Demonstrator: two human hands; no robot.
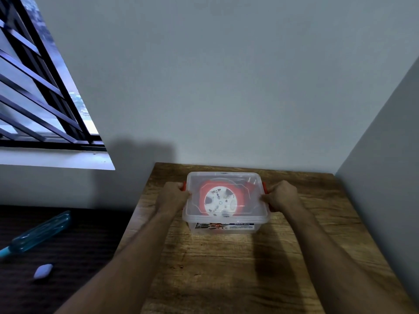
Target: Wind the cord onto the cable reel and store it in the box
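Note:
A clear plastic box (226, 225) with its clear lid on stands on the wooden table (226, 268) near the wall. Through the lid I see the cable reel (221, 201), red with a white round face, lying flat inside. The cord shows as a red band around the reel. My left hand (173, 196) grips the box's left side at the red latch (184, 185). My right hand (281, 196) grips the right side at the other red latch (264, 186). Both hands are closed on the box edges.
The table stands in a corner, with a wall behind and another close on the right. To the left is a dark lower surface (68, 257) with a blue transparent bottle (43, 232) lying on it and a small pale object (43, 271). A barred window (40, 98) is at upper left.

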